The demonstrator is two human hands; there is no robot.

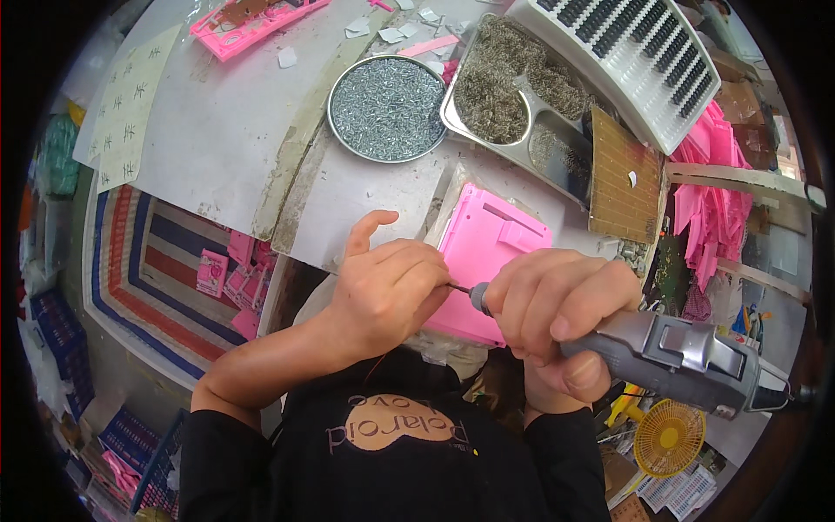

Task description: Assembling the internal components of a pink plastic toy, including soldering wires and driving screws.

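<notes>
Screwdriver bit at the left fingertips, its end hidden

The right hand (565, 317) is wrapped around a grey power screwdriver (678, 357). The thin bit runs to the curled fingers of the left hand (383, 291), which cover its tip; whether they pinch a screw, I cannot tell. One left finger lifts away from the rest. The pink plastic panel (496, 252) lies flat in front of the person's body, clear plastic wrap showing around it; both hands cover parts of it.

Beyond are a round dish (389, 161) of small silver metal pieces and a metal tray (570, 161) of tiny brownish ones, too fine to make out singly. The white ridged rack (644, 109) is cut off at the top.

Dark handwritten characters repeat down a pale sheet (130, 113) on the left. Upside-down lettering crosses the black sweatshirt (396, 470). Small pink packs (211, 272) and printed papers (687, 496) carry writing too small to read.
</notes>
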